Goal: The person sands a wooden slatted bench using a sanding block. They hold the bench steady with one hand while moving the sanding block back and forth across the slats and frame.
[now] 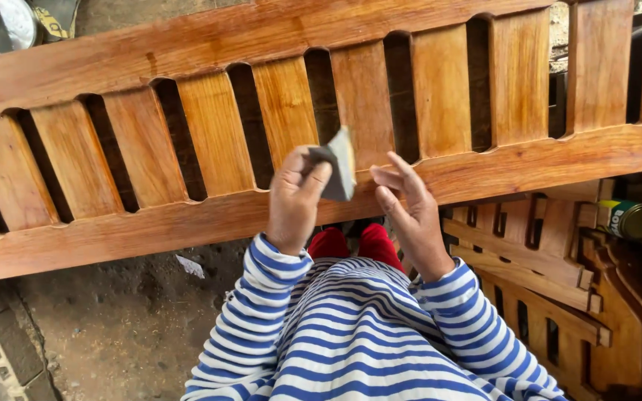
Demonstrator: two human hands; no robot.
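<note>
While my left hand (pixel 295 197) pinches the folded sandpaper (pixel 338 165) upright above the slatted wooden panel (pixel 261 215), my right hand (pixel 409 215) hangs released just beside it, fingers spread, nearer the paper's free edge.

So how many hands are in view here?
2. The left hand pinches a small grey sheet over the slatted wooden panel; the right hand is open beside it.

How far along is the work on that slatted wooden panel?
The slatted panel is already assembled, with warm, even-coloured slats. In hand: the left hand pinches a folded piece of sandpaper above the lower rail, the right hand open beside it. More carved pieces lie stacked at right; how much remains I cannot tell.
</note>
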